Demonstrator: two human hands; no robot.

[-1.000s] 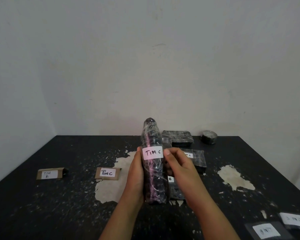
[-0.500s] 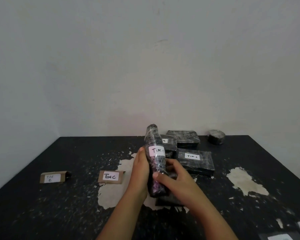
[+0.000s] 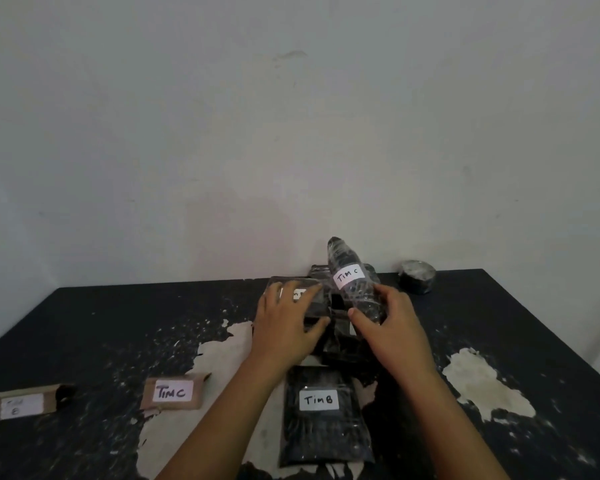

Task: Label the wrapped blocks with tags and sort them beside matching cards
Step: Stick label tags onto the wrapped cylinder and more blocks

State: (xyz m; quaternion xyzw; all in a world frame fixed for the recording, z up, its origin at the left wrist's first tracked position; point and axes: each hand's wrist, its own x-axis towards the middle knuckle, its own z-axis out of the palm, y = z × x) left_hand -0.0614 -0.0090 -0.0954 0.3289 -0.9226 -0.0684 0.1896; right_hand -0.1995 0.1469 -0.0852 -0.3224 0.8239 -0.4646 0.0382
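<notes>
Plastic-wrapped block [image 3: 352,282] in right hand [image 3: 388,327] points up-left.

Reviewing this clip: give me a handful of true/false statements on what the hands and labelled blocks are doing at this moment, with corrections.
1. The right hand grips the block tagged TIM C. True.
2. The left hand rests flat on the TIM C card. False: it grips a wrapped block farther back.
3. The block tagged TIM B lies flat nearest the camera. True.
4. The tape roll stands beside the cards. False: it sits at the table's far edge, right of the blocks.
</notes>
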